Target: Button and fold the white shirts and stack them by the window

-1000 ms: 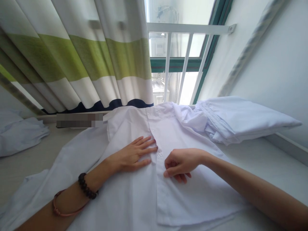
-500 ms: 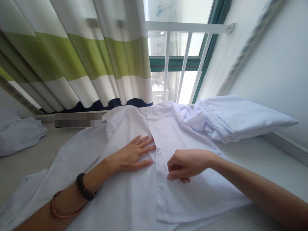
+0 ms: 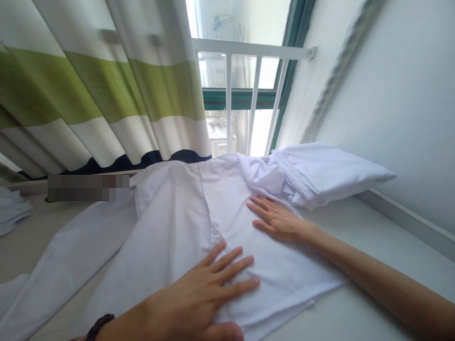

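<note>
A white button-up shirt [image 3: 185,208] lies spread out, its button strip running from the collar end by the window towards me. My left hand [image 3: 209,289] is over its lower front with fingers spread, covering the lower part of the button strip. Farther up on the right half, my right hand [image 3: 275,220] rests flat on the cloth, fingers stretched out. Neither hand grips anything. One sleeve [image 3: 81,241] stretches out to the left; the cloth on the right is bunched near the folded pile.
Folded white cloth [image 3: 334,170] sits at the right by the wall. More white cloth [image 3: 12,210] lies at the far left. A striped curtain [image 3: 106,94] and a white window railing [image 3: 249,49] stand behind. A blurred-out patch [image 3: 87,188] hides something near the sill.
My left hand has slid nearer to me and right, onto the lower button strip. My right hand has opened from a curled shape and moved up the shirt. The view has shifted right.
</note>
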`<act>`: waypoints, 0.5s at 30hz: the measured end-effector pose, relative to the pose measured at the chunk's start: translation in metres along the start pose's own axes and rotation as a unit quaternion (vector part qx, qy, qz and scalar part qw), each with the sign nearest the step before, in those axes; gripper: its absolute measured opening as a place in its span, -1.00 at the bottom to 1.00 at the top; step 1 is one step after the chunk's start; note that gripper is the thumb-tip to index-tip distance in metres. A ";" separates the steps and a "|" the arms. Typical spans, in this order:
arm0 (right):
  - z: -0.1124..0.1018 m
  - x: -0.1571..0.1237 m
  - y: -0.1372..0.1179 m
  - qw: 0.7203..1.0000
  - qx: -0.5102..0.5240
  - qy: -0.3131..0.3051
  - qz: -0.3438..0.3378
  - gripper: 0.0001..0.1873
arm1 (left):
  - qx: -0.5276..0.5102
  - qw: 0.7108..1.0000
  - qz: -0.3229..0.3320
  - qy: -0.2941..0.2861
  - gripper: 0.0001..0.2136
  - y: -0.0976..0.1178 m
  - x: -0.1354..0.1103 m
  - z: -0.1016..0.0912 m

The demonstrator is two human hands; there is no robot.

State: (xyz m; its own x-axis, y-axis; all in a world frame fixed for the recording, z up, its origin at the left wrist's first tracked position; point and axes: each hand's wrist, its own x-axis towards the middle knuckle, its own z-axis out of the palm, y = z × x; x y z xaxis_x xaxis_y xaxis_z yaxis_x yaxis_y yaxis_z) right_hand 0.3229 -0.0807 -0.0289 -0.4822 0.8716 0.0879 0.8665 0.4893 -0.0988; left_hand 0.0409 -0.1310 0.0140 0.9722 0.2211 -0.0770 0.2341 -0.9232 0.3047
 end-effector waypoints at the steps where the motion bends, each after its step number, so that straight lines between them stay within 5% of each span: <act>1: 0.003 0.003 0.002 1.000 0.013 -0.004 0.004 -0.36 | 0.002 1.000 -0.005 -0.001 -0.42 -0.004 0.000 0.002; 5: -0.008 0.010 0.010 0.999 0.049 -0.021 0.010 -0.36 | 0.030 0.998 -0.044 0.016 -0.45 -0.004 0.000 0.001; 9: -0.030 -0.003 0.011 0.996 0.082 -0.022 -0.011 -0.50 | 0.042 0.992 -0.101 0.060 -0.71 0.018 0.009 0.003; 12: -0.041 -0.015 0.012 0.994 0.102 -0.025 0.026 -0.64 | 0.064 0.993 -0.087 0.055 -0.91 0.026 0.016 0.009; 15: -0.048 -0.019 0.011 0.989 0.117 -0.070 0.058 -0.71 | 0.086 0.992 -0.057 0.076 -0.88 0.025 0.016 0.013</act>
State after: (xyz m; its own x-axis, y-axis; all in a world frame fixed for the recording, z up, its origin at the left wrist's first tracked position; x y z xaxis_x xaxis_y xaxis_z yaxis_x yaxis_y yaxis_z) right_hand 0.3478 -0.0931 0.0160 -0.4085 0.9098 -0.0736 0.8711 0.3645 -0.3292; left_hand 0.0627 -0.1547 0.0080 0.9316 0.3606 0.0455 0.3520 -0.9263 0.1343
